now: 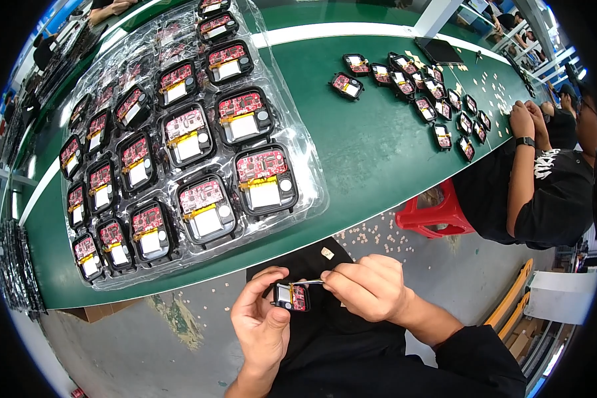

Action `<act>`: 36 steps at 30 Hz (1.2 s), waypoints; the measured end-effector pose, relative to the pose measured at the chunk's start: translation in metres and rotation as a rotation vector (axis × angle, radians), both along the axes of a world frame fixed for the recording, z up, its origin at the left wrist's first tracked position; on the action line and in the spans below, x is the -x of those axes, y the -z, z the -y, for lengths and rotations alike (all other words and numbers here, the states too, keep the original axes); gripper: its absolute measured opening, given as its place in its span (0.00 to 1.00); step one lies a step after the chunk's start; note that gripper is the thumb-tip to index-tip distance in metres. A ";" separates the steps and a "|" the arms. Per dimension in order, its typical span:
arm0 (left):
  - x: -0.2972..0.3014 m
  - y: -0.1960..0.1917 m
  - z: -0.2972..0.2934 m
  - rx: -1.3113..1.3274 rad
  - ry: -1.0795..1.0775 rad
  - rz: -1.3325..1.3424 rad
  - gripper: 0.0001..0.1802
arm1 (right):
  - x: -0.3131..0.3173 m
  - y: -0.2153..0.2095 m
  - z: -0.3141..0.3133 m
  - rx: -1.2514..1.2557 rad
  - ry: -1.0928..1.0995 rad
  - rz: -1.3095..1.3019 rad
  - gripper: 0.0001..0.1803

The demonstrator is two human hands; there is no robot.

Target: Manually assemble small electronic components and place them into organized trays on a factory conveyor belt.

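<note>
Above my lap, my left hand (261, 326) grips a small black device housing (300, 298) between thumb and fingers. A red circuit board and a silvery battery with a yellow strip show inside it. In my right hand (371, 286), the fingers are pinched on a thin metal tool that looks like tweezers (312, 282). Its tip reaches the upper edge of the housing, near the yellow strip; whether it touches cannot be made out. A small pale paper piece (328, 253) lies on my dark clothing just beyond my hands.
A clear plastic tray (315, 189) with many similar housings fills the left of the green table (358, 132). More housings (435, 88) lie loose at the right, near a black flat panel (439, 51). A co-worker (550, 172) sits by a red stool (431, 215). Paper bits litter the floor.
</note>
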State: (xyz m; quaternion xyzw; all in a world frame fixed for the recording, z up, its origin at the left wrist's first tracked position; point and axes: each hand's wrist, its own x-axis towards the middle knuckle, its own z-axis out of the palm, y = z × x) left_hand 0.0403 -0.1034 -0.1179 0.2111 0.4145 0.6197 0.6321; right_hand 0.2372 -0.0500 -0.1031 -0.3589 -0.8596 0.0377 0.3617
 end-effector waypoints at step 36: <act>0.150 -0.185 -0.220 -0.451 -0.049 -1.729 0.13 | -0.035 -0.016 0.002 0.184 0.240 -0.369 0.07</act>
